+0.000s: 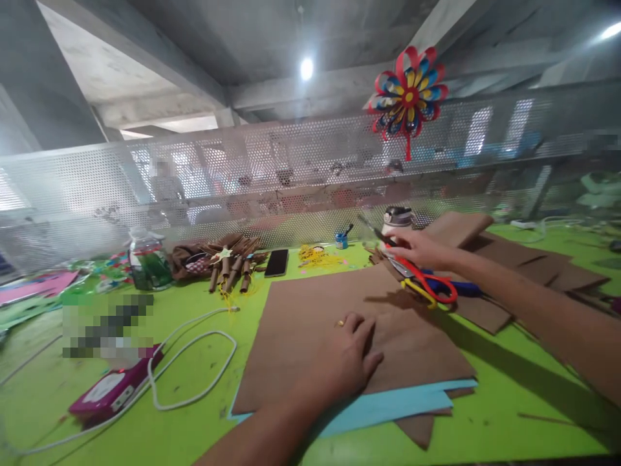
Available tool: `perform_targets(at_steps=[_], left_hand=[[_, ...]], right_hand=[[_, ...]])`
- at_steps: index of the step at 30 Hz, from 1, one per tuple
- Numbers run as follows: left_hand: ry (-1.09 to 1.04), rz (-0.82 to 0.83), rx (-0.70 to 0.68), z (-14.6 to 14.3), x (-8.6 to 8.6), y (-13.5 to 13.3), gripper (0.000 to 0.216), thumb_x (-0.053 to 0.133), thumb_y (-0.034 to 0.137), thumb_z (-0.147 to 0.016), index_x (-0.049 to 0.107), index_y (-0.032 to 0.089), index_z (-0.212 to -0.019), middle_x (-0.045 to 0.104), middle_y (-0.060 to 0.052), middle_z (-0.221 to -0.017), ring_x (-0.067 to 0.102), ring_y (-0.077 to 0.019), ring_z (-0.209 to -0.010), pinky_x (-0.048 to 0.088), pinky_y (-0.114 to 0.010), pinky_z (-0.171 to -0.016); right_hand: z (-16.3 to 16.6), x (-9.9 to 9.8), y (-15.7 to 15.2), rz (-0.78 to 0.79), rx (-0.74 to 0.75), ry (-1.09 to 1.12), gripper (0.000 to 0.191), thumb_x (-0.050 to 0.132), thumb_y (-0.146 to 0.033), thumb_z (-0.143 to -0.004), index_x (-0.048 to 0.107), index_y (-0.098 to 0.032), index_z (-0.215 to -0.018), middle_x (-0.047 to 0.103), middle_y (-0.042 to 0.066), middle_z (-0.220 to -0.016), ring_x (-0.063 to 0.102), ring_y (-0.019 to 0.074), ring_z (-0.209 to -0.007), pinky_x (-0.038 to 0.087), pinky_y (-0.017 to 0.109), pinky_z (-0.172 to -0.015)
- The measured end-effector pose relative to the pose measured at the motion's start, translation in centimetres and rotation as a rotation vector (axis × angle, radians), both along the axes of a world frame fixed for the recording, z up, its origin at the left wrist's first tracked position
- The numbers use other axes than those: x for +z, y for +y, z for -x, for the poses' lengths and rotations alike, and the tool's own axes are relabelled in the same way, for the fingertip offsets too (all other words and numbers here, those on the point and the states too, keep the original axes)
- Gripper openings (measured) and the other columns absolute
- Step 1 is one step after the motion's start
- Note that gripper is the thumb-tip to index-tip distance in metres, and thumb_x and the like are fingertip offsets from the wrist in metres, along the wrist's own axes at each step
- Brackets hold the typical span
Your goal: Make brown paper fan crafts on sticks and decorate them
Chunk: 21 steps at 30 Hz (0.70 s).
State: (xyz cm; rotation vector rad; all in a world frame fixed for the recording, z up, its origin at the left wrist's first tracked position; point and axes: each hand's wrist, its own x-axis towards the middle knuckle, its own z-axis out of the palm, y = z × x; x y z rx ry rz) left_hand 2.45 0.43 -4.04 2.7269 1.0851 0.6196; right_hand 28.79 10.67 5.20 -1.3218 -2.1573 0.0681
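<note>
My left hand (345,356) lies flat with fingers spread on a large brown foam sheet (310,310), which rests on a light blue sheet (388,404) on the green table (204,304). My right hand (421,249) reaches across the far edge of the sheet and closes around scissors (427,285) with red and yellow handles; the blades point left and up past my fingers. Something dark blue (460,288) lies just behind the handles.
More brown sheets (528,265) are stacked at the right. A white cable (194,362) loops to a pink device (114,391) at the left. Brown rolled pieces (233,265), a phone (277,262), a jar (147,259) and a bottle (396,220) stand along the perforated screen (291,168), which carries a paper pinwheel (409,97).
</note>
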Motion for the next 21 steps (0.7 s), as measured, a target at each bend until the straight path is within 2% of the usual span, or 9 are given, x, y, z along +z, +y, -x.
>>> perform_targets(at_steps=[3,5,7,10,13,16,21], left_hand=[[-0.035,0.019,-0.005,0.1,-0.1,0.2,0.050,0.050,0.039,-0.081,0.041,0.018,-0.126,0.045,-0.010,-0.120,0.046,-0.0226,-0.105,0.038,-0.037,-0.094],[-0.049,0.036,-0.008,0.1,0.0,0.3,0.049,0.051,0.037,-0.081,0.042,0.018,-0.125,0.045,-0.010,-0.120,0.046,-0.0225,-0.105,0.038,-0.036,-0.094],[-0.059,0.046,-0.009,0.2,0.1,0.3,0.048,0.051,0.035,-0.081,0.042,0.019,-0.125,0.045,-0.010,-0.120,0.046,-0.0222,-0.104,0.038,-0.036,-0.093],[-0.083,0.052,0.003,0.2,0.2,0.4,0.050,0.051,0.033,-0.080,0.040,0.019,-0.127,0.045,-0.010,-0.119,0.046,-0.0217,-0.104,0.038,-0.035,-0.093],[-0.099,0.060,0.026,0.2,0.2,0.4,0.051,0.052,0.032,-0.080,0.039,0.018,-0.128,0.045,-0.010,-0.117,0.046,-0.0209,-0.103,0.038,-0.034,-0.092],[-0.080,0.062,0.049,0.1,0.2,0.5,0.049,0.052,0.032,-0.080,0.041,0.019,-0.127,0.046,-0.009,-0.113,0.047,-0.0202,-0.099,0.040,-0.034,-0.090],[-0.030,0.029,0.115,-0.2,0.3,0.9,0.024,0.048,0.029,-0.083,0.054,0.018,-0.103,0.048,-0.007,-0.099,0.049,-0.0192,-0.088,0.043,-0.034,-0.082]], right_hand=[[-2.2,-2.0,-3.3,0.170,0.049,-0.201,0.035,0.050,-0.038,-0.079,0.061,-0.016,-0.104,0.066,0.010,-0.093,0.059,0.0224,-0.081,0.044,0.031,-0.070],[-4.0,-3.6,-4.5,0.261,0.024,-0.277,0.032,0.049,-0.038,-0.079,0.065,-0.018,-0.098,0.067,0.008,-0.089,0.059,0.0223,-0.078,0.043,0.029,-0.066],[-5.7,-5.0,-5.2,0.279,-0.040,-0.323,0.030,0.048,-0.037,-0.080,0.066,-0.018,-0.094,0.067,0.008,-0.084,0.059,0.0223,-0.073,0.042,0.029,-0.063],[-7.0,-6.4,-6.1,0.218,-0.056,-0.337,0.031,0.047,-0.036,-0.080,0.066,-0.018,-0.096,0.066,0.010,-0.090,0.059,0.0241,-0.078,0.042,0.031,-0.066],[-6.8,-6.9,-7.7,0.162,-0.003,-0.335,0.029,0.048,-0.035,-0.081,0.065,-0.020,-0.099,0.063,0.011,-0.097,0.058,0.0247,-0.085,0.042,0.032,-0.072],[-6.2,-6.9,-9.5,0.162,0.037,-0.356,0.029,0.049,-0.037,-0.081,0.066,-0.022,-0.099,0.061,0.010,-0.093,0.058,0.0239,-0.084,0.043,0.032,-0.072],[-6.7,-6.6,-12.0,0.231,0.160,-0.300,0.036,0.049,-0.043,-0.082,0.065,-0.022,-0.106,0.060,0.010,-0.100,0.057,0.0235,-0.089,0.042,0.033,-0.079]])
